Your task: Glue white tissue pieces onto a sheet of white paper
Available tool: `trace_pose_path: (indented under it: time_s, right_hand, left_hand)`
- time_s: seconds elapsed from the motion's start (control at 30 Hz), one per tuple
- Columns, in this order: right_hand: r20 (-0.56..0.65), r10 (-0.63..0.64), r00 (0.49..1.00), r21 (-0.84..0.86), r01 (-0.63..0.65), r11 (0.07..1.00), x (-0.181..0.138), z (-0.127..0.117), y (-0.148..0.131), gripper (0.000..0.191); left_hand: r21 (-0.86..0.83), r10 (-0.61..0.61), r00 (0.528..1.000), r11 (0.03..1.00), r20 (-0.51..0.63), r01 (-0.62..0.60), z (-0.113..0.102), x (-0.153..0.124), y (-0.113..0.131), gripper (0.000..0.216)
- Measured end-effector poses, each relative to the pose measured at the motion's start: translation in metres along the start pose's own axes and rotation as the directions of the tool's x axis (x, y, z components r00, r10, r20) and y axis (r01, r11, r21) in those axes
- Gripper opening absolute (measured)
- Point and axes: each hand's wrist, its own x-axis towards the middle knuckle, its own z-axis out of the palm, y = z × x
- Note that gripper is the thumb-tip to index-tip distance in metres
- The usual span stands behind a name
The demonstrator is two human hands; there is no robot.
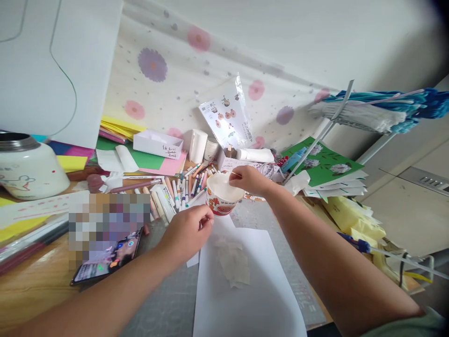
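Observation:
A red-patterned paper cup (221, 196) with a white inside stands on the grey cutting mat (259, 220). My left hand (187, 231) is closed with its fingers pinched against the cup's lower left side. My right hand (249, 180) is closed at the cup's far rim, pinching a thin stick or thread that I cannot make out clearly. A white sheet of paper (245, 290) lies in front of the cup, with torn bits of pale paper (234, 262) on it.
Several markers (175, 189) lie scattered behind the cup. A phone (107, 262) lies at the left. A white pot (26, 168) stands far left. Coloured paper stacks (147, 159), a white box (157, 144), green card (322, 166) and yellow packets (354, 217) crowd the desk.

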Motion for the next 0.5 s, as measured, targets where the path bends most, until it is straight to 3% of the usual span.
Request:
trace_pose_path:
  time_s: [0.27,0.4,0.5]
  right_hand:
    - [-0.143,0.161,0.977,0.384,-0.095,0.918,-0.047,0.007,-0.005,0.020]
    - [-0.251,0.230,0.940,0.424,-0.107,0.899,-0.042,0.015,-0.008,0.015]
    - [-0.268,0.260,0.928,0.415,-0.132,0.900,-0.030,0.019,-0.004,0.009]
  left_hand:
    - [-0.271,0.016,0.999,0.962,-0.039,-0.026,0.003,0.002,0.000,0.027]
    - [-0.362,0.001,1.000,0.932,-0.002,-0.002,0.007,0.006,-0.004,0.029]
    - [-0.402,-0.021,1.000,0.916,0.013,0.024,0.008,0.009,-0.010,0.027]
